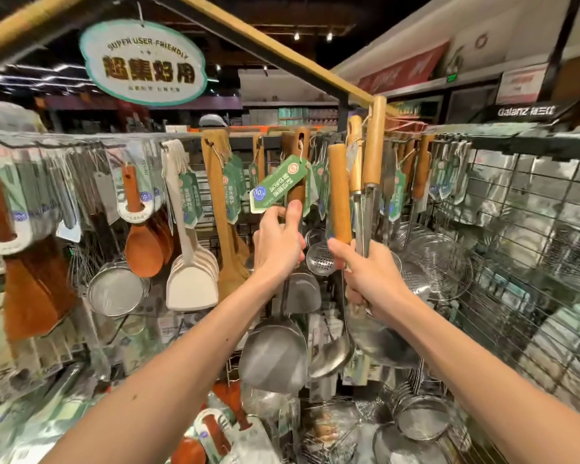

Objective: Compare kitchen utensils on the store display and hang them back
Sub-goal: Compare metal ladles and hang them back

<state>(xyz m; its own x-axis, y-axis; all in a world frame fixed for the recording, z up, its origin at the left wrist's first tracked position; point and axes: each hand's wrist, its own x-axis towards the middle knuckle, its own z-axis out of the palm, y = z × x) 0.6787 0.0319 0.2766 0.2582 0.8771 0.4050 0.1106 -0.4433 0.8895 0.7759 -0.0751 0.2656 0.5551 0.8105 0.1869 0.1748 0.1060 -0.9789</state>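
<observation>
Gripping a dark-handled steel spatula [290,145] just under its green tag [278,184], the left hand [278,244] is curling tight; the right hand [365,272] is clutching three wooden-handled utensils [339,192] upright before the display rack [533,209].

We read handles [339,192] as smooth matt wood; spatula [273,356] brushed dull steel; ladle [332,356] glossier steel; tag [278,184] glossy green paper; strainer [116,291] fine metal mesh; rack [516,202] shiny metal wire; cream turners [191,286] matt, plastic-looking.
</observation>
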